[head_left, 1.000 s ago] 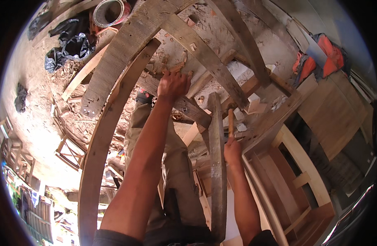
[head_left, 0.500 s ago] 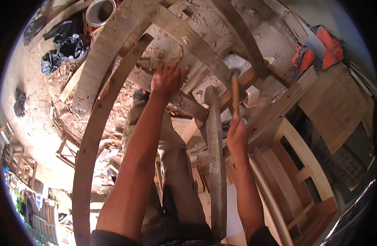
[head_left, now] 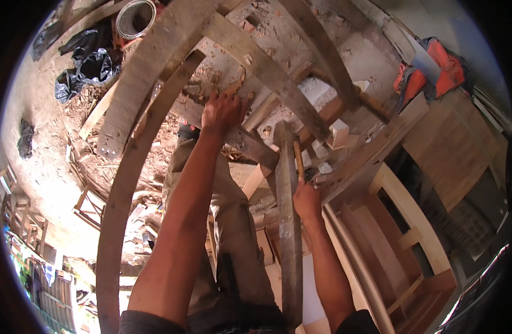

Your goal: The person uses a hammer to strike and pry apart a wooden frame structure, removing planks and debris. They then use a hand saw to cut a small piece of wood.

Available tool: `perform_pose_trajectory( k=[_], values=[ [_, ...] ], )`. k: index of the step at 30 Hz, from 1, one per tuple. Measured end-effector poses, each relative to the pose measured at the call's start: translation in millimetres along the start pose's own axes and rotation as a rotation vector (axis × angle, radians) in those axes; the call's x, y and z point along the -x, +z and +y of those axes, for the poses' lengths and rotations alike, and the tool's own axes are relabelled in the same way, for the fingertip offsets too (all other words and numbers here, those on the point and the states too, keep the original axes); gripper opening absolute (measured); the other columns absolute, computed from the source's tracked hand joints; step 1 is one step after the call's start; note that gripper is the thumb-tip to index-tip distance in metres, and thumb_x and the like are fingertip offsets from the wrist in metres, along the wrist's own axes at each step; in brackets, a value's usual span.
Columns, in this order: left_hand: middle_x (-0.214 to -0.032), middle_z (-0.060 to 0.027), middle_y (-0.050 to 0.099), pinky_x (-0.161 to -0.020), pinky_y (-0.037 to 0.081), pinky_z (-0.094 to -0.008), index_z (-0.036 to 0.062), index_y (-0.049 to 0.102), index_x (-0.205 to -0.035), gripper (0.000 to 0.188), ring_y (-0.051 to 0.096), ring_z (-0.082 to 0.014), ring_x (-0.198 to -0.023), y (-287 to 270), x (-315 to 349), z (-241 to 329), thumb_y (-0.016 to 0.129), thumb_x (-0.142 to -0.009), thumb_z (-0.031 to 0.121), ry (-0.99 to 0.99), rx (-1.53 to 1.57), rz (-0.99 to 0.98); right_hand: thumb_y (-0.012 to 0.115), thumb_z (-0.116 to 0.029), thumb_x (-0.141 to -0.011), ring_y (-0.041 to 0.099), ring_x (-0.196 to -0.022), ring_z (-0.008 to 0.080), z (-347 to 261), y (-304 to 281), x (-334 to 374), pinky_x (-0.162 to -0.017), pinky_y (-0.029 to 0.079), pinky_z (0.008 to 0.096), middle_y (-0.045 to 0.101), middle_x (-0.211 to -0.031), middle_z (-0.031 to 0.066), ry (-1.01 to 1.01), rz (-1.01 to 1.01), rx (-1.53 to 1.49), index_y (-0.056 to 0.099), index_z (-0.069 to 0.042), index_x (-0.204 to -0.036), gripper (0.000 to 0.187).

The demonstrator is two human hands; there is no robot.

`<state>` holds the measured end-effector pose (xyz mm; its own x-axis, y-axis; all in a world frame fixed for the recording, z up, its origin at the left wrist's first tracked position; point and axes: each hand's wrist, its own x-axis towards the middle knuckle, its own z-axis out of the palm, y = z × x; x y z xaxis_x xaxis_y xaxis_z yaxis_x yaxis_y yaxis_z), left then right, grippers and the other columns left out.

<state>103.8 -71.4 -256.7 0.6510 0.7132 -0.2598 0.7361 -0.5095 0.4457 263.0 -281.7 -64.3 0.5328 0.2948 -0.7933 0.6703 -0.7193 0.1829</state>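
My right hand (head_left: 307, 200) is closed around the wooden handle of a hammer (head_left: 299, 160). The hammer's head is mostly hidden at the top of a long timber post (head_left: 290, 222), and the handle runs close along the post's right side. My left hand (head_left: 223, 113) rests over a crosswise wooden beam (head_left: 255, 146), its fingers bent across the far side. That beam ends beside the post, near its top. Beyond my hands, a slanting board (head_left: 267, 71) is part of the wooden frame.
A curved timber (head_left: 119, 222) runs down my left side. At the right stands an open wooden cabinet (head_left: 387, 250) with shelves. Wood scraps and chips litter the floor (head_left: 156, 150). Black plastic bags (head_left: 94, 69) and a round tub (head_left: 136, 19) lie far left, an orange and dark bag (head_left: 442, 61) far right.
My right hand has brought the hammer down and to the left, from the end of the slanting board to the top of the post. My left hand stays on the beam.
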Motion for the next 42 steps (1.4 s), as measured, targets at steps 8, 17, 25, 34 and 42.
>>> perform_pose_trajectory(
  k=[8,17,25,34,42],
  values=[
    [-0.082,-0.0109,0.069,-0.084,0.048,-0.041,0.0072,0.068,-0.082,0.031,0.066,-0.0262,-0.087,-6.0,4.6,-1.0,0.054,-0.094,0.032,0.011,0.039,0.015,0.039,-0.031,-0.102,0.061,-0.082,0.051,-27.4,-29.1,5.9,-0.07,0.048,0.0562,0.063,-0.084,0.0327,0.041,0.062,-0.117,0.06,0.007,-0.09,0.045],
    [-0.077,-0.0108,0.069,-0.082,0.049,-0.0406,0.0079,0.066,-0.076,0.032,0.066,-0.0256,-0.084,-4.4,2.8,-0.7,0.056,-0.092,0.032,0.026,0.034,0.099,0.038,-0.033,-0.101,0.061,-0.084,0.0498,-28.4,-10.9,-0.4,-0.075,0.047,0.0556,0.064,-0.079,0.0302,0.087,0.185,-0.248,0.062,0.006,-0.084,0.048],
    [-0.078,-0.0123,0.069,-0.083,0.049,-0.0395,0.0081,0.068,-0.076,0.038,0.067,-0.0273,-0.079,-6.7,-0.5,0.1,0.054,-0.093,0.039,0.001,0.055,0.027,0.041,-0.05,-0.102,0.04,-0.045,0.0079,-26.7,-43.5,5.2,-0.041,0.034,0.0258,0.041,-0.055,-0.0025,0.125,0.037,-0.951,0.053,-0.004,-0.084,0.051],
    [-0.086,-0.0204,0.068,-0.082,0.051,-0.0489,0.0065,0.07,-0.092,0.04,0.066,-0.0376,-0.085,-33.2,-15.6,-7.2,0.051,-0.095,0.041,-0.148,0.278,-0.234,0.044,-0.041,-0.101,0.059,-0.073,0.0398,-27.6,-50.2,29.7,-0.066,0.047,0.0448,0.061,-0.075,0.0206,-0.064,0.093,-0.452,0.057,0.005,-0.093,0.048],
    [-0.091,-0.0225,0.068,-0.081,0.051,-0.0504,0.0026,0.068,-0.099,0.03,0.065,-0.0422,-0.087,-112.4,-17.5,-8.5,0.056,-0.092,0.03,-0.158,0.521,0.074,0.046,-0.029,-0.1,0.061,-0.084,0.0504,-47.7,-51.8,36.1,-0.072,0.048,0.0557,0.063,-0.081,0.033,-0.261,0.1,-0.295,0.056,0.008,-0.094,0.038]
  ],
)
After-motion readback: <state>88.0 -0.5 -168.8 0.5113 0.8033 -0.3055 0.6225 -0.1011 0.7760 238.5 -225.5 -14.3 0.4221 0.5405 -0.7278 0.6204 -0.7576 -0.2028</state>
